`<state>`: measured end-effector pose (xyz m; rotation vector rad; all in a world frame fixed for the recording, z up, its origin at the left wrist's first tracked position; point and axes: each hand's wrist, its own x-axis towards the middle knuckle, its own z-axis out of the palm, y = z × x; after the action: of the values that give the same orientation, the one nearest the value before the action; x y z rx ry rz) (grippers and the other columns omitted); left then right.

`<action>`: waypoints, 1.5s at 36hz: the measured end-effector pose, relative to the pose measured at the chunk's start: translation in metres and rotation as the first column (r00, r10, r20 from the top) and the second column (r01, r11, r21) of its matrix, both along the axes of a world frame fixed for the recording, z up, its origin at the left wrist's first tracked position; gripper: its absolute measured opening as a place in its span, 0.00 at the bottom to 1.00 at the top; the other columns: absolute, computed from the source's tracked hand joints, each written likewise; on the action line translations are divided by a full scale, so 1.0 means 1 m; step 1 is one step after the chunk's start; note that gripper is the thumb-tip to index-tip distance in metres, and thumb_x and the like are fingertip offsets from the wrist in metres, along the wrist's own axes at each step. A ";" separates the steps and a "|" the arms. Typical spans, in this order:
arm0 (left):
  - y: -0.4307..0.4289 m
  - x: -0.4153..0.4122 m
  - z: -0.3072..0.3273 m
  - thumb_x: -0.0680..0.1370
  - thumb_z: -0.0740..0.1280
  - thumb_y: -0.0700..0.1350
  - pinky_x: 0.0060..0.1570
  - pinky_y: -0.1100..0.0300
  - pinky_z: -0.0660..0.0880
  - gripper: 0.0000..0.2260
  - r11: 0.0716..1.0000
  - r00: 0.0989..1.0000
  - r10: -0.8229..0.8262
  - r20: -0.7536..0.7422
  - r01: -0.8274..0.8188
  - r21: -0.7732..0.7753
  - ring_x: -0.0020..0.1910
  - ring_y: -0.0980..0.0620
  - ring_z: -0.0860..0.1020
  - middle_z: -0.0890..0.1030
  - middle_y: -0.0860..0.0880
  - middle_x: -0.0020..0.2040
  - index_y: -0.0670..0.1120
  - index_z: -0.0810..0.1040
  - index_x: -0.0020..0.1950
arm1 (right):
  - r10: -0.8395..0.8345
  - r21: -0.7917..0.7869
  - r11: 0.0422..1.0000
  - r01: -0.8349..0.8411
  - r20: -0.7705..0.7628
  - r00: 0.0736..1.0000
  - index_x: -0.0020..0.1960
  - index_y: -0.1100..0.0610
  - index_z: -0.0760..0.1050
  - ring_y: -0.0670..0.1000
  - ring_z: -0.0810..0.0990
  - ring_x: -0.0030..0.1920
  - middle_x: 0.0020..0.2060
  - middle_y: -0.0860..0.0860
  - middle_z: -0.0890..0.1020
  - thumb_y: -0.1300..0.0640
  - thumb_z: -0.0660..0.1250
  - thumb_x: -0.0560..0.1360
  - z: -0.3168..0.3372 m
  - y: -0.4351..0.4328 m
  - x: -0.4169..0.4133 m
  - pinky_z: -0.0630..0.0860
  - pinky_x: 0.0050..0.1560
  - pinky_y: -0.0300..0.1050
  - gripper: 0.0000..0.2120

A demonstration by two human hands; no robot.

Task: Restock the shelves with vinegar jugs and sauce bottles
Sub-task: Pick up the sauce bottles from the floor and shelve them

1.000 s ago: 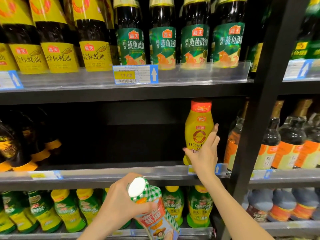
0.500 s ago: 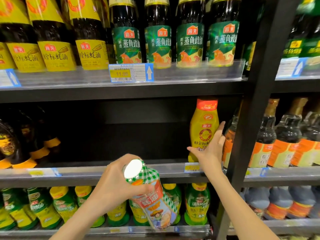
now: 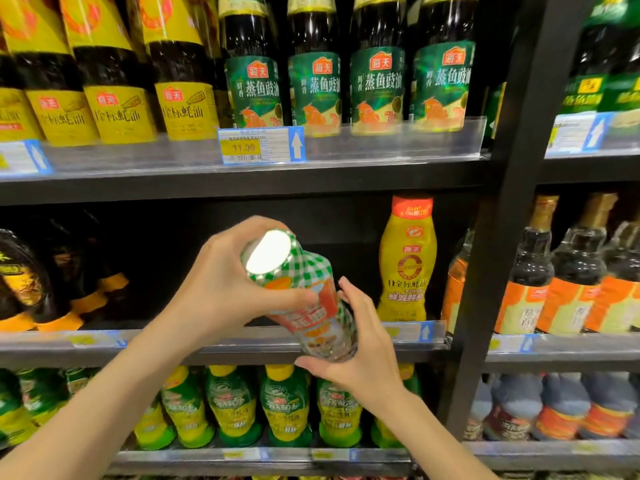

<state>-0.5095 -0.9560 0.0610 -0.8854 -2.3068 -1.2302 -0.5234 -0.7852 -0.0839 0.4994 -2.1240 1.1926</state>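
A sauce bottle (image 3: 304,299) with a green-and-white checked wrap, red label and white cap tilts toward me in front of the middle shelf (image 3: 221,344). My left hand (image 3: 225,285) grips its neck just under the cap. My right hand (image 3: 360,351) cups its lower end from the right and below. A yellow squeeze bottle (image 3: 407,268) with a red cap stands upright at the right end of the middle shelf, apart from both hands. The shelf space left of it is dark and bare at the centre.
Dark bottles with orange bases (image 3: 20,282) stand at the middle shelf's left. Yellow-labelled and green-labelled tall bottles (image 3: 315,88) fill the top shelf. Green-and-yellow bottles (image 3: 284,407) line the bottom shelf. A black upright post (image 3: 495,237) separates a right bay of dark bottles (image 3: 526,282).
My right hand let go of the yellow squeeze bottle and moved left and down onto the checked bottle's lower end. My left hand lifted the checked bottle up to middle-shelf height.
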 end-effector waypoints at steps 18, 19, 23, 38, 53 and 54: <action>0.024 -0.030 0.002 0.62 0.81 0.48 0.47 0.63 0.75 0.24 0.991 0.991 -0.079 -0.112 0.066 -0.120 0.50 0.57 0.77 0.79 0.57 0.49 0.51 0.75 0.53 | -0.201 -0.011 0.979 0.202 0.051 0.978 0.63 0.54 0.63 0.50 0.74 0.56 0.56 0.51 0.74 0.48 0.75 0.68 0.008 -0.003 -0.045 0.76 0.51 0.43 0.31; 0.025 -0.034 0.000 0.62 0.81 0.47 0.46 0.64 0.75 0.24 0.990 0.992 -0.082 -0.093 0.070 -0.119 0.50 0.58 0.77 0.78 0.58 0.49 0.52 0.75 0.53 | -0.204 -0.004 0.979 0.204 0.049 0.978 0.64 0.54 0.62 0.50 0.74 0.56 0.56 0.50 0.74 0.47 0.75 0.68 0.005 -0.002 -0.046 0.76 0.51 0.44 0.31; 0.030 -0.051 -0.006 0.63 0.80 0.47 0.44 0.70 0.74 0.23 0.986 0.995 -0.091 -0.031 0.086 -0.145 0.51 0.62 0.75 0.76 0.61 0.50 0.55 0.74 0.54 | -0.227 0.004 0.974 0.228 0.054 0.972 0.64 0.48 0.59 0.48 0.74 0.56 0.55 0.46 0.72 0.46 0.73 0.70 -0.005 0.001 -0.048 0.75 0.51 0.42 0.31; 0.055 -0.115 0.001 0.67 0.78 0.41 0.48 0.61 0.80 0.18 0.965 0.928 -0.237 0.288 0.259 -0.041 0.48 0.56 0.82 0.83 0.51 0.49 0.51 0.77 0.53 | -0.382 0.035 0.921 0.387 0.263 0.886 0.65 0.56 0.59 0.51 0.76 0.57 0.57 0.50 0.75 0.42 0.74 0.68 -0.001 0.005 -0.066 0.77 0.51 0.49 0.36; 0.078 -0.146 -0.011 0.70 0.75 0.44 0.49 0.62 0.77 0.13 0.970 0.899 -0.217 0.381 0.241 -0.016 0.48 0.59 0.81 0.82 0.56 0.47 0.56 0.75 0.48 | -0.446 0.108 0.888 0.448 0.449 0.775 0.65 0.58 0.58 0.55 0.77 0.58 0.58 0.53 0.75 0.39 0.72 0.68 0.012 0.007 -0.071 0.77 0.52 0.51 0.38; 0.078 -0.145 -0.012 0.70 0.76 0.45 0.48 0.63 0.77 0.14 0.970 0.899 -0.220 0.380 0.242 -0.011 0.48 0.60 0.81 0.82 0.56 0.47 0.56 0.75 0.48 | -0.449 0.112 0.886 0.450 0.449 0.773 0.65 0.58 0.58 0.55 0.77 0.58 0.58 0.53 0.75 0.39 0.72 0.68 0.013 0.007 -0.071 0.77 0.52 0.52 0.38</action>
<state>-0.6548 -0.8779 0.0493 -1.0456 -2.6031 -1.5569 -0.5944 -0.7784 -0.0713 -0.3386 -2.4437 1.0985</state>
